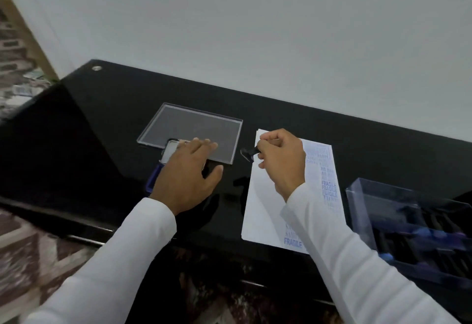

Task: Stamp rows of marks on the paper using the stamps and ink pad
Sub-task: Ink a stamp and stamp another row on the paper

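Black table (357,145) | left hand (187,170) flat on ink pad (163,162) | right hand (281,160) grip pinches stamp (249,153) over paper (265,196)

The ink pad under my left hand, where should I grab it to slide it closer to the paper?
Probably grip the ink pad across its long blue side edges, coming from above. It lies flat and low on the table, its lid open at the far end, and your left hand already rests on it.
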Demonstrator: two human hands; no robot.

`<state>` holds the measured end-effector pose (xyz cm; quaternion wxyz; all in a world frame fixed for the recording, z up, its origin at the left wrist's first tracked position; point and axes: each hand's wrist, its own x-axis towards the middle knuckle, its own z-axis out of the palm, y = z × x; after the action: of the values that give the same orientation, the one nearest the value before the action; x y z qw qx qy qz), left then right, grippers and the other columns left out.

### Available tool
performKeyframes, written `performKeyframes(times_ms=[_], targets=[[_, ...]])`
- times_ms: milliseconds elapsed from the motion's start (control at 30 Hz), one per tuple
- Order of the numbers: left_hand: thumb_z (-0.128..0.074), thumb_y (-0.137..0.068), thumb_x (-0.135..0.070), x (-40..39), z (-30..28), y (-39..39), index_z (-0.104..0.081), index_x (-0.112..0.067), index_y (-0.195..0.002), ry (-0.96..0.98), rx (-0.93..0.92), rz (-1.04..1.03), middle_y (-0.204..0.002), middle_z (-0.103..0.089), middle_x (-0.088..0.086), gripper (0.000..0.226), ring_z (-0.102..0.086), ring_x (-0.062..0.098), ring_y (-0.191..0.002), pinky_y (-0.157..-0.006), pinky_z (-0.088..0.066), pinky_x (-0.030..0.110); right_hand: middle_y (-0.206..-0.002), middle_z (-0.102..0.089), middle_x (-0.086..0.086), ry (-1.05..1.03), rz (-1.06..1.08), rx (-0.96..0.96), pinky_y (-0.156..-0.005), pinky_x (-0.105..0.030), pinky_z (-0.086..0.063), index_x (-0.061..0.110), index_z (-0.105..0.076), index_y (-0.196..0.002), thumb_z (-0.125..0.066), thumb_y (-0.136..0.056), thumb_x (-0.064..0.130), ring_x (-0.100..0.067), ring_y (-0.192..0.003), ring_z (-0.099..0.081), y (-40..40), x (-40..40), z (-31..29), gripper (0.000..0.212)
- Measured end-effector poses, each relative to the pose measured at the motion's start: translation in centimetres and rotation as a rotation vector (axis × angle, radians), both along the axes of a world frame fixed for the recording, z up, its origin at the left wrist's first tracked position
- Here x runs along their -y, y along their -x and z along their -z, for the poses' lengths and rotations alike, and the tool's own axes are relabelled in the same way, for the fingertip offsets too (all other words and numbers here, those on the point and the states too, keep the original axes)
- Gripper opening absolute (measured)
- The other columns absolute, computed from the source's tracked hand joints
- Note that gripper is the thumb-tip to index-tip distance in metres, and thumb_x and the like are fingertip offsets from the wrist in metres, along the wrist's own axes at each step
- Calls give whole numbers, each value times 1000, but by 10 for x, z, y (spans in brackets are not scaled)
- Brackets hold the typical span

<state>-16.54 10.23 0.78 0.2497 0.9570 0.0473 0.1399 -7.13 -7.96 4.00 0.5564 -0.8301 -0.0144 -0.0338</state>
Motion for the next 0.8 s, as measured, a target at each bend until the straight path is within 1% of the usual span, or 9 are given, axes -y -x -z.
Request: performKeyframes(times_ms=[67, 133, 233, 300, 433, 533, 600, 667, 800], targets=[[-59, -92, -47, -16, 1, 17, -53, -25, -141, 9, 16, -47, -145, -52, -5, 55, -41, 18, -138, -117, -36, 40, -80, -69, 10, -1, -53, -8, -73, -40, -62, 31, -68, -84, -65, -86, 22, -15, -78, -69, 12, -17, 0, 9], [-60, -92, -47, -29, 4, 31, -53, -25, -140, -2, 10, -89, -144, -52, -5, 53, -43, 18, -136, -116, -36, 38, -77, -69, 12, -9, -94, -22, -72, -42, -62, 33, -68, -81, -65, -79, 25, -13, -78, -70, 24, -33, 1, 9], [-61, -92, -46, -48, 10, 47, -53, -23, -142, -10, -2, -138, -147, -51, -1, 56, -41, 19, -139, -123, -23, 40, -80, -70, 13, 0, -161, -19, -73, -42, -61, 34, -70, -82, -66, -77, 26, -12, -79, -70, 40, -54, 3, 10], [-61, -92, -46, -59, 15, 57, -52, -22, -144, -5, -17, -158, -150, -49, 1, 58, -38, 20, -142, -125, -15, 38, -82, -70, 13, 8, -202, -16, -72, -41, -61, 34, -72, -85, -66, -77, 25, -12, -80, -70, 49, -66, 5, 13], [-58, -92, -52, -77, 24, 77, -48, -24, -146, 15, -45, -169, -154, -44, 0, 63, -30, 20, -147, -123, -23, 43, -95, -72, 10, 65, -293, 8, -73, -38, -62, 28, -75, -100, -70, -83, 15, -10, -85, -69, 63, -83, 6, 22], [-53, -87, -56, -85, 29, 87, -48, -23, -147, 31, -56, -147, -155, -41, -1, 69, -25, 19, -150, -122, -27, 44, -105, -70, 3, 118, -364, 55, -70, -35, -63, 22, -71, -110, -69, -88, 13, -15, -94, -69, 72, -92, 8, 24], [-58, -89, -54, -90, 33, 90, -46, -23, -149, 25, -65, -149, -158, -39, -1, 69, -22, 19, -151, -122, -26, 45, -106, -68, 2, 161, -400, 104, -75, -35, -62, 22, -69, -111, -69, -89, 13, -15, -94, -67, 78, -96, 8, 24], [-63, -91, -49, -93, 37, 90, -45, -23, -149, -1, -70, -155, -159, -36, 0, 67, -19, 20, -152, -123, -24, 46, -107, -68, 3, 247, -436, 189, -84, -33, -59, 21, -70, -110, -70, -89, 15, -12, -92, -66, 81, -99, 10, 22], [-56, -88, -54, -99, 43, 88, -46, -22, -149, -58, -85, -151, -159, -36, 2, 69, -18, 24, -153, -123, -9, 41, -119, -65, 1, 396, -504, 234, -95, -31, -54, 21, -69, -118, -68, -92, 21, -13, -101, -63, 86, -104, 9, 26]])
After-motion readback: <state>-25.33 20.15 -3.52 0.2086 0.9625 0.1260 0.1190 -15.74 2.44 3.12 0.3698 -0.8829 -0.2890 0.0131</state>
